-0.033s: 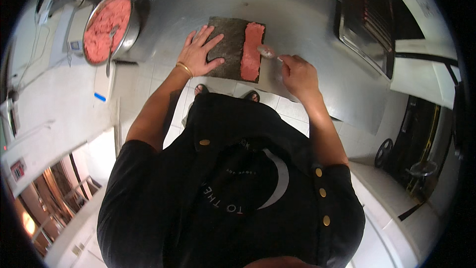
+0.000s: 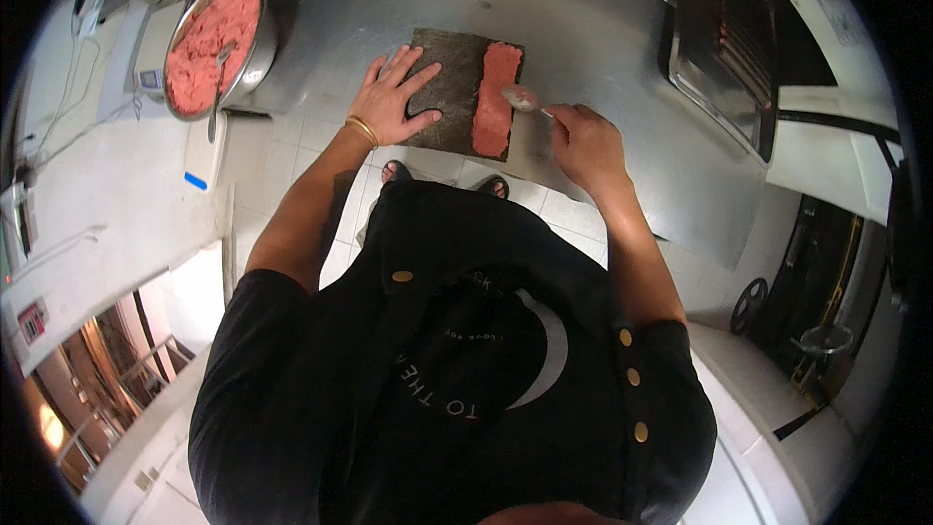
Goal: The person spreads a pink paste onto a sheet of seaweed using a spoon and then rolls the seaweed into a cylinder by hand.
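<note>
Left hand: the left hand (image 2: 394,97) lies flat with fingers spread on the dark sheet (image 2: 449,87), pinning it to the counter (image 2: 603,29).
Right hand: the right hand (image 2: 583,141) is closed around a spoon (image 2: 522,100), its bowl touching the pink paste strip (image 2: 496,97).
Paste strip: along the sheet's 3 o'clock edge.
Bowl: a metal bowl (image 2: 255,63) of pink paste at 10 o'clock, probably the supply.

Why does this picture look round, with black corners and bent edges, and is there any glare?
Head view: a fisheye lens makes a circular image with black corners and bows the steel counter edges. Soft glare washes the counter and the metal tray. The left hand on the dark sheet is sharp; the spoon in the right hand looks slightly blurred.
</note>
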Motion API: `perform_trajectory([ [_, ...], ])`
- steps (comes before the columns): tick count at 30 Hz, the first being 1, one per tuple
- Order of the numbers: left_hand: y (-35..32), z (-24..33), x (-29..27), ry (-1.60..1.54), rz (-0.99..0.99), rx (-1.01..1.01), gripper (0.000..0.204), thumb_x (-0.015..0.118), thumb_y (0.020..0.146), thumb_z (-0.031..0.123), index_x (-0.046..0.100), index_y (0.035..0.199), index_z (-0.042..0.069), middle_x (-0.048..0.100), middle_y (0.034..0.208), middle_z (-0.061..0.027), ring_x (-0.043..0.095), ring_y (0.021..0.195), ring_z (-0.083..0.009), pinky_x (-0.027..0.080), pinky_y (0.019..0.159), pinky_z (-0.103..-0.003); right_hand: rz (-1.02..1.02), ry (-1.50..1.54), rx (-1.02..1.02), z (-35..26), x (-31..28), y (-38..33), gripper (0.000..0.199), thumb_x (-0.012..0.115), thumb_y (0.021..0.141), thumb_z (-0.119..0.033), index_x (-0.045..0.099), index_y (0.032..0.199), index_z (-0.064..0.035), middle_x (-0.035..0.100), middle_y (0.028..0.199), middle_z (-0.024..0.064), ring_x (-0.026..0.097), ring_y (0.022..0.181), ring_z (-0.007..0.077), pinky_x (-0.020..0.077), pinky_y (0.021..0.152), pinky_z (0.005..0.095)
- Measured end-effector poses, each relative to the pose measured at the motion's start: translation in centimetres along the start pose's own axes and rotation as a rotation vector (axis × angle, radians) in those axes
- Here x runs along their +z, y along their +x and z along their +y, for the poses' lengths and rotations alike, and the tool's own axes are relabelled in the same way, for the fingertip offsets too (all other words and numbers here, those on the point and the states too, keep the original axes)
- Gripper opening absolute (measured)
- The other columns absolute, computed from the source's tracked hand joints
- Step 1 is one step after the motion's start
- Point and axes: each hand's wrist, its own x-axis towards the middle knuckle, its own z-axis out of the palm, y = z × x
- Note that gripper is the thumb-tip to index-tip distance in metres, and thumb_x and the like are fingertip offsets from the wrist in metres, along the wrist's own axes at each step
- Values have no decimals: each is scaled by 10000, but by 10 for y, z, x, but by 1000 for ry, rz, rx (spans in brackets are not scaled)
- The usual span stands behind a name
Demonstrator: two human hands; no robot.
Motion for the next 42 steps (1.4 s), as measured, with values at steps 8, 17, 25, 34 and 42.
perform_trajectory([
  [8,0,2,-2,5,16,-5,803,668,911,645,469,1592,267,361,1684,-143,286,1591,-340,198,1276,-571,-139,-63,-152,9,-11,41,234,600,953,-205,760,1110,-136,737,992,152,730,900,371,590,793,503],
  [17,1,2,-1,22,18,-5,794,665,909,655,477,1583,280,385,1670,-145,305,1585,-322,206,1278,-562,-523,35,-319,0,-10,27,218,594,974,-242,746,1055,-110,731,979,172,712,925,398,562,820,530],
  [25,2,3,-3,60,17,3,796,652,912,671,477,1584,281,385,1670,-136,299,1588,-313,207,1279,-556,-431,160,-263,19,-13,40,235,618,986,-243,765,1096,-96,733,985,156,692,969,389,542,868,483],
  [34,2,2,-1,43,14,2,788,654,915,665,481,1579,278,381,1673,-133,295,1590,-312,187,1289,-548,-421,253,-267,30,-13,35,239,645,1002,-253,771,1109,-81,757,1018,171,714,943,386,561,855,452],
  [42,3,6,-5,39,6,-20,786,666,911,650,480,1578,278,390,1668,-134,299,1588,-304,196,1285,-548,-479,122,-218,41,1,62,239,613,1019,-259,772,1111,-106,761,1029,165,713,971,391,556,879,466],
])
